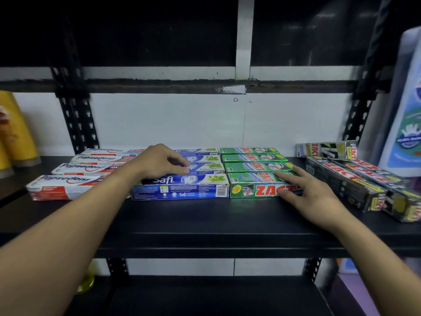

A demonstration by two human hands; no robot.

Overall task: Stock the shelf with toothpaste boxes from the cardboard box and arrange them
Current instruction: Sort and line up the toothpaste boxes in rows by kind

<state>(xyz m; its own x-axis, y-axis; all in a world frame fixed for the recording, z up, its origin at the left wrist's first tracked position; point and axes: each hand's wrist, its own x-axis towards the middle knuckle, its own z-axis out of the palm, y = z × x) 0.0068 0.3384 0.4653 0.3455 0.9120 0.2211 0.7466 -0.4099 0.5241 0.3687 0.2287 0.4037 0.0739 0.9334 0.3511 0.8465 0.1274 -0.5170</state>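
- Black shelf (205, 215) is carrying toothpaste boxes (75, 188) sorted by brand.
- Left hand (157, 164), eleven o'clock, is touching Safi box (205, 167); pinch unclear.
- Right hand (312, 197), two o'clock, fingers spread, is pressing Zact box (255, 190), probably squaring it.

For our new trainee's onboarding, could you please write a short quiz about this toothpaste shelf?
1. True or false: the right hand rests on the front green Zact box.
2. Which toothpaste brand lies leftmost on the shelf? A Safi, B Pepsodent, C Zact.
3. How many green Zact boxes form that row, front to back?
Key: 1 true; 2 B; 3 four.
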